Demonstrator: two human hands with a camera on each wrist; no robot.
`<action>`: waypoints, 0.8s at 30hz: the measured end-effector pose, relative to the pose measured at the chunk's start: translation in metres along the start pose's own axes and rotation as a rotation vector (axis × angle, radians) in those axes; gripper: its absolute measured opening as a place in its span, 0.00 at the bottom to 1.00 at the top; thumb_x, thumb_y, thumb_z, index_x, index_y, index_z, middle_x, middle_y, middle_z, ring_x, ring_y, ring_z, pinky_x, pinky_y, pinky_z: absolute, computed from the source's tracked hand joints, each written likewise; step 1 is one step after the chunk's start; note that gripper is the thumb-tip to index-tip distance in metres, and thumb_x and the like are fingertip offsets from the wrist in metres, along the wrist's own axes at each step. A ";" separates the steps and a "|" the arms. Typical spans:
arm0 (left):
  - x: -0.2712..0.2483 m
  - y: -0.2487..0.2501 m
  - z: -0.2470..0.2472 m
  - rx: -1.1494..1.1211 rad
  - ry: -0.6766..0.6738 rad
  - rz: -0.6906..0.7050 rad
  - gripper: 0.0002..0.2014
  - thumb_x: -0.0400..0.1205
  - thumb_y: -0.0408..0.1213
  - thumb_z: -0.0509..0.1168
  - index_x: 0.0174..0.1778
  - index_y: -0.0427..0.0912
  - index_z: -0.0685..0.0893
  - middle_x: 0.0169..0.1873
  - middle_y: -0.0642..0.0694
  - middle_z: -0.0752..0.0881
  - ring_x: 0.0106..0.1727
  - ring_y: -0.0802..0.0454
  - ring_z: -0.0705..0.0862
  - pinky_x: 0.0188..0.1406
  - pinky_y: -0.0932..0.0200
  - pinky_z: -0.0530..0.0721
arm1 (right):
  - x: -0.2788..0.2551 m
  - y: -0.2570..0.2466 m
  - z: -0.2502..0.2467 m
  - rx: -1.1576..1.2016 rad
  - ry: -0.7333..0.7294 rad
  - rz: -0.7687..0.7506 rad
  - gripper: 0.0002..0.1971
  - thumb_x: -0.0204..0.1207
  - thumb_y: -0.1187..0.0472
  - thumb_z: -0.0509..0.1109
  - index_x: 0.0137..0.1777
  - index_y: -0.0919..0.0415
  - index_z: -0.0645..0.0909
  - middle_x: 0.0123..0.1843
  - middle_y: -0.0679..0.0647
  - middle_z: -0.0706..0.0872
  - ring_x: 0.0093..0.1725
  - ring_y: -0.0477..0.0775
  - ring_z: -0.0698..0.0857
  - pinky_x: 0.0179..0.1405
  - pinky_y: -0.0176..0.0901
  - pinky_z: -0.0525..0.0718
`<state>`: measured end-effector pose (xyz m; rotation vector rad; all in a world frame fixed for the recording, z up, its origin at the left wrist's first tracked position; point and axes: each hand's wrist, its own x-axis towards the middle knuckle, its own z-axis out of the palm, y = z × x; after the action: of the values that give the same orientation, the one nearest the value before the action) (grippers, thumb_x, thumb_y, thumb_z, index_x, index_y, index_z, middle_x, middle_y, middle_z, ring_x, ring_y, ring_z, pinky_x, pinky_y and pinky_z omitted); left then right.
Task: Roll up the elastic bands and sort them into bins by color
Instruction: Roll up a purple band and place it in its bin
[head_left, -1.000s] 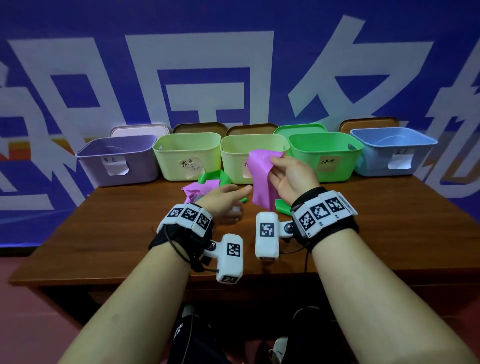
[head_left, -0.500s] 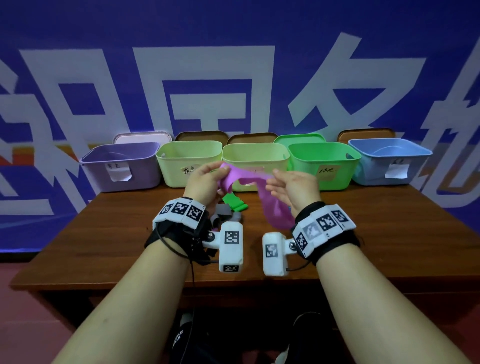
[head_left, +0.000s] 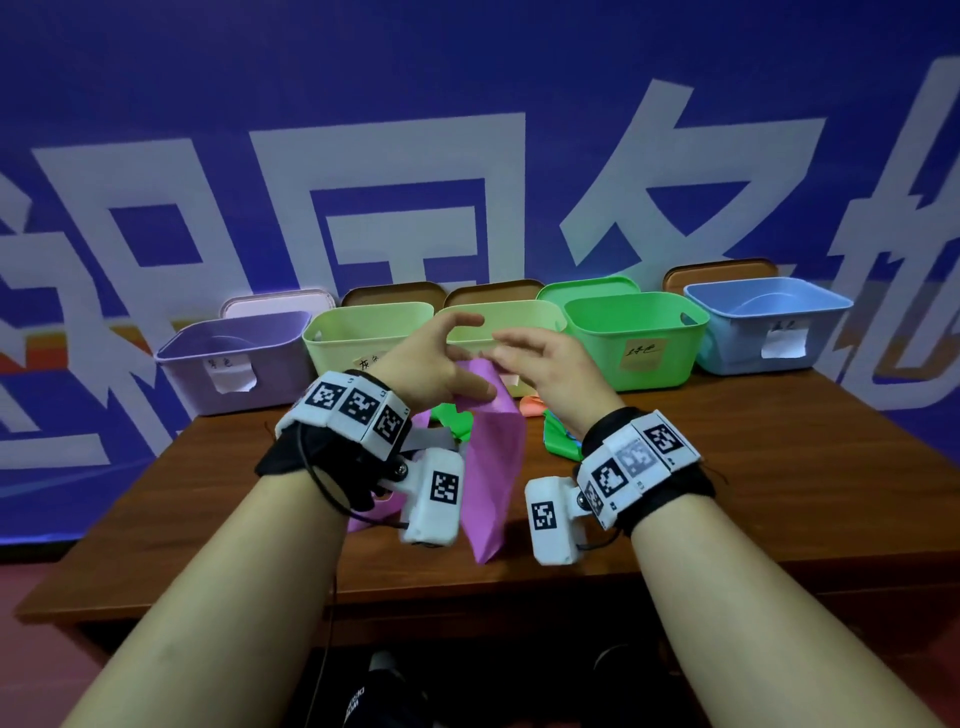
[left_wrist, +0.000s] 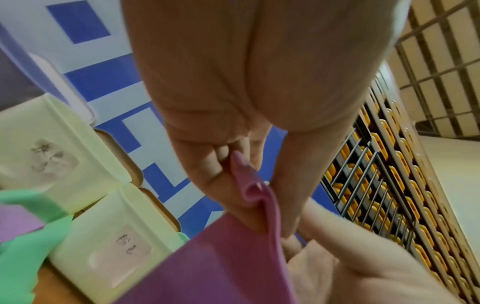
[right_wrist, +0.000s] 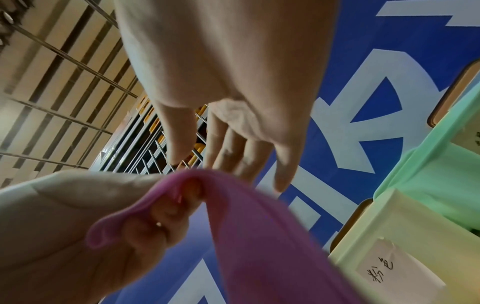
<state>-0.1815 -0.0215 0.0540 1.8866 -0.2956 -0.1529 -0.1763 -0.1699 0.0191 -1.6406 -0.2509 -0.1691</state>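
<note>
Facing five bins (head_left: 636, 343), contents hidden.

Pink band (head_left: 491, 457), green bands (head_left: 452, 418), lilac bin (head_left: 234, 353), blue bin (head_left: 769, 327), brown table (head_left: 779, 467)

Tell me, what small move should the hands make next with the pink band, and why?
Probably the right hand should close on the free top corner of the pink band. Only the left hand pinches its top edge, the right hand's fingers are spread open beside it, and the band hangs unrolled above the table.
</note>
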 end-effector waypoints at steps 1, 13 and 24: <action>-0.002 0.002 0.000 0.039 -0.015 0.007 0.39 0.71 0.13 0.70 0.76 0.42 0.67 0.34 0.40 0.82 0.22 0.55 0.82 0.23 0.64 0.81 | -0.001 -0.002 0.001 -0.003 -0.017 0.005 0.10 0.76 0.70 0.70 0.56 0.67 0.84 0.49 0.59 0.87 0.50 0.53 0.85 0.61 0.48 0.81; -0.019 -0.006 0.005 -0.362 0.297 0.124 0.31 0.73 0.16 0.69 0.71 0.38 0.72 0.38 0.43 0.85 0.39 0.52 0.86 0.38 0.66 0.86 | -0.016 -0.014 0.003 0.058 0.037 0.003 0.08 0.75 0.68 0.72 0.53 0.61 0.84 0.35 0.49 0.81 0.31 0.41 0.79 0.35 0.31 0.77; -0.020 -0.006 0.001 -0.339 0.261 0.081 0.02 0.82 0.32 0.66 0.45 0.39 0.84 0.37 0.44 0.84 0.38 0.50 0.81 0.42 0.61 0.81 | -0.008 -0.025 0.006 0.015 0.124 -0.105 0.10 0.76 0.68 0.71 0.35 0.55 0.82 0.32 0.47 0.83 0.29 0.33 0.79 0.31 0.23 0.75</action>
<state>-0.2004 -0.0151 0.0473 1.5344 -0.1554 0.0936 -0.1911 -0.1621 0.0409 -1.5965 -0.2430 -0.3462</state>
